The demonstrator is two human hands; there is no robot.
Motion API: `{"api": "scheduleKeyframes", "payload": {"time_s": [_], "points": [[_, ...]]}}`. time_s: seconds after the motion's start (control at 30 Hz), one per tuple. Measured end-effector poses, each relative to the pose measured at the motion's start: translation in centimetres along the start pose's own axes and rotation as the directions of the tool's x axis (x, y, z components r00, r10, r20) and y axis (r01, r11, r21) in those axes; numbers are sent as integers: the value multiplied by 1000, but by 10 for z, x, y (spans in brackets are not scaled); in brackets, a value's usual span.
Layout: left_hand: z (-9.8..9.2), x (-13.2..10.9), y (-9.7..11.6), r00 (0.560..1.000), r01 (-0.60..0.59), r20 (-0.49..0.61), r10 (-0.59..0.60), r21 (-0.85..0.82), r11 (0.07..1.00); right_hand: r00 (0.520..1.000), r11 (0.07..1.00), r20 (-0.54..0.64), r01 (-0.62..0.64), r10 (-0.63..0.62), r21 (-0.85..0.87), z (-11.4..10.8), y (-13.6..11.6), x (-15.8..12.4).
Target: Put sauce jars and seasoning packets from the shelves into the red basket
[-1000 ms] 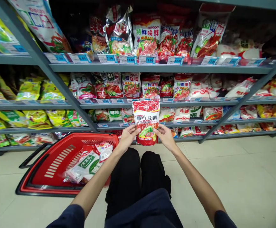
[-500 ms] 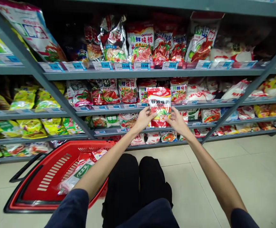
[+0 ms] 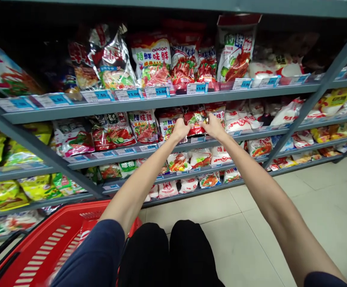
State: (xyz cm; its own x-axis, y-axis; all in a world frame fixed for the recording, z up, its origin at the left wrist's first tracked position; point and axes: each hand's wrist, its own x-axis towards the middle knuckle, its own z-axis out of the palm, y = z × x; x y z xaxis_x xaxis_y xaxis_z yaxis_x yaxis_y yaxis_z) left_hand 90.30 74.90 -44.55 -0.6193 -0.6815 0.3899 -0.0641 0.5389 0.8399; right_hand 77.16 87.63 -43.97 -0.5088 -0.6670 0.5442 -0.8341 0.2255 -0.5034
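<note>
On the second shelf down, a red seasoning packet (image 3: 195, 122) stands in the row between similar packets. My left hand (image 3: 180, 129) grips its left edge, and my right hand (image 3: 215, 126) has hold of its right edge. The thumbs lie over the front, and the fingers behind are partly hidden. To its left is a packet with coloured lettering (image 3: 168, 124); a like one (image 3: 218, 111) is behind my right hand. The lower part of the held packet meets the shelf edge (image 3: 198, 139).
A red shopping basket (image 3: 38, 255) stands on the floor at lower left, partly covered by my left arm. Packed shelves run across the view, with a shelf edge (image 3: 173, 101) above my hands. A slanting grey post (image 3: 299, 115) rises on the right. Floor tiles (image 3: 260, 231) lie below.
Both hands have carried the packet forward, from in front of the shelves into the row on the second shelf. The view has moved closer, and the basket now sits lower left.
</note>
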Motion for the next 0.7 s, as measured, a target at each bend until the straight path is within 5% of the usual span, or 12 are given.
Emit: {"api": "scheduleKeyframes", "payload": {"time_s": [0.17,0.33,0.5,0.7], "points": [[11,-7,-10,1000,4,-12,-2,223,975,995,962,-42,74,-88,-261,8,-23,-21],[19,-19,-15,998,-65,-10,69,197,978,976,918,85,219,-203,-329,7,-25,-48],[13,-22,-22,970,-242,26,241,177,954,986,959,136,132,-100,-251,11,-17,-36],[15,-14,-22,957,-290,71,282,183,939,977,956,211,66,-4,-285,12,-21,-17]]}}
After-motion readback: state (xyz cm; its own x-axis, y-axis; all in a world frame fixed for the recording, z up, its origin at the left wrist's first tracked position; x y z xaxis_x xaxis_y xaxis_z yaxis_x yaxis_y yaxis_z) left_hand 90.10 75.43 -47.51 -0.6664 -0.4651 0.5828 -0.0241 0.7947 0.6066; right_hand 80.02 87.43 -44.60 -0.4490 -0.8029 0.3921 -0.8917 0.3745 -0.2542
